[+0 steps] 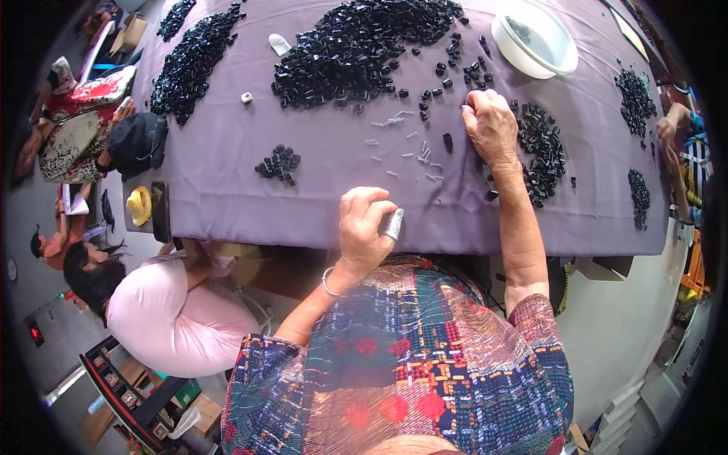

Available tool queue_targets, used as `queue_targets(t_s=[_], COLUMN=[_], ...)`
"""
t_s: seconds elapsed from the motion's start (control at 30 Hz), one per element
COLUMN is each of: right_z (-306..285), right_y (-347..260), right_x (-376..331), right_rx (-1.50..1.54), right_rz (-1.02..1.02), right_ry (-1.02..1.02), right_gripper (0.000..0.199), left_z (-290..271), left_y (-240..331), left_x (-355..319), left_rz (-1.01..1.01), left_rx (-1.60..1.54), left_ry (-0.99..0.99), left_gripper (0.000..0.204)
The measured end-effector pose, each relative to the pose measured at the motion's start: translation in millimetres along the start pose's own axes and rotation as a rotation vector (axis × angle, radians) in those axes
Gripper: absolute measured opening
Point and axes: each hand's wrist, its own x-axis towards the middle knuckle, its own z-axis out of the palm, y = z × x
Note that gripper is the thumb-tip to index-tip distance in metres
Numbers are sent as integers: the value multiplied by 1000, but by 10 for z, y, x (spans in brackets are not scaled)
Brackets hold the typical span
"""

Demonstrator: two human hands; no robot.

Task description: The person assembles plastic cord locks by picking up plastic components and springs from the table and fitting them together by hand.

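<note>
watching remotely, i see a red-lit display [35,331], characters too small to read. the left hand [365,227], silver wrap [393,224] on its thumb, curls its fingers near the purple tablecloth's [318,208] edge. the right hand [491,127] reaches beside heaped glossy black cylindrical pieces [540,144], fingers folded; i cannot tell whether either pinches anything.

Bright, with bent, blackened edges

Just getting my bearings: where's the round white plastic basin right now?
In the head view, the basin sits at upper right on the purple tablecloth, beyond the right hand, beside small glossy black pieces.
</note>
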Motion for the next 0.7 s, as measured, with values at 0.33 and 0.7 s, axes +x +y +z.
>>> queue_targets(t_s=[0.33, 0.7], right_z=[-500, -306], right_y=[-403, -919], right_x=[-548, -1120], right_rx=[1325, 1759], right_rz=[378, 397], right_ry=[-223, -221], right_gripper=[10, 15], left_z=[-2, -234], left_y=[-29, 296], left_x=[-11, 178], left_rz=[16, -718], left_rx=[5, -1167], left_ry=[21, -144], left_gripper=[23, 19])
